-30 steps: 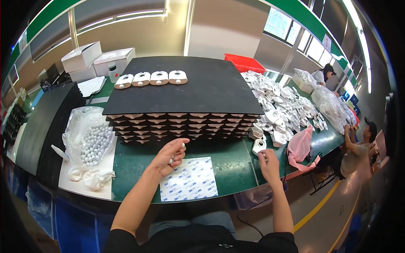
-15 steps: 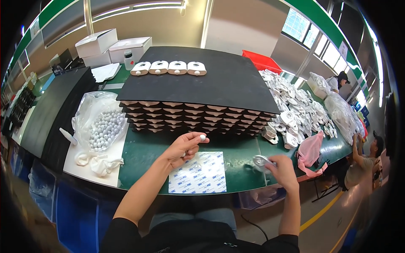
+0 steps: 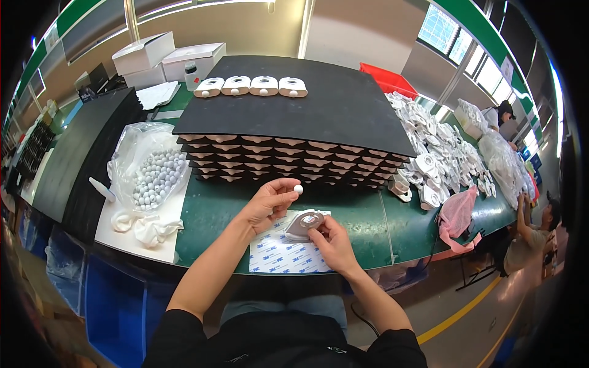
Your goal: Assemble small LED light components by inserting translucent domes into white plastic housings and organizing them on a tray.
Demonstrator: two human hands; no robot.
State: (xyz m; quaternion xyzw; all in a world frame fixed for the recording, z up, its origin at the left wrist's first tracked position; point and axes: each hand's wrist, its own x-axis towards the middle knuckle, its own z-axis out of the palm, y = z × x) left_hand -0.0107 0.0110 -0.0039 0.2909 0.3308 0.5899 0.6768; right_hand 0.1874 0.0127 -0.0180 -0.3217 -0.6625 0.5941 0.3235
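Between the thumb and fingertips of my left hand [image 3: 270, 201] is a small white ball [image 3: 299, 189]. My right hand [image 3: 333, 243] grips a white plastic part [image 3: 302, 226] with a round opening, tilted over the printed white sheet [image 3: 265, 254] at the table's front edge. Ball and part are apart, a short way from each other. Behind them rises a stack of black boards [image 3: 294, 116] with rows of similar parts between the layers. On its top board stand several finished-looking white parts [image 3: 264, 86], each with a ball at its front.
At left, a clear bag of white balls [image 3: 161, 178] lies by white gloves [image 3: 147, 227] and a small white tube [image 3: 102, 189]. A heap of white parts [image 3: 438, 147], a pink mesh cloth [image 3: 458, 216] and a red bin [image 3: 388, 80] are at right. Another person [image 3: 529, 236] works beyond.
My right hand has swung left with the white part, from the right side of the table to over the printed sheet. My left hand still holds the ball, slightly lower in relation to the stack.
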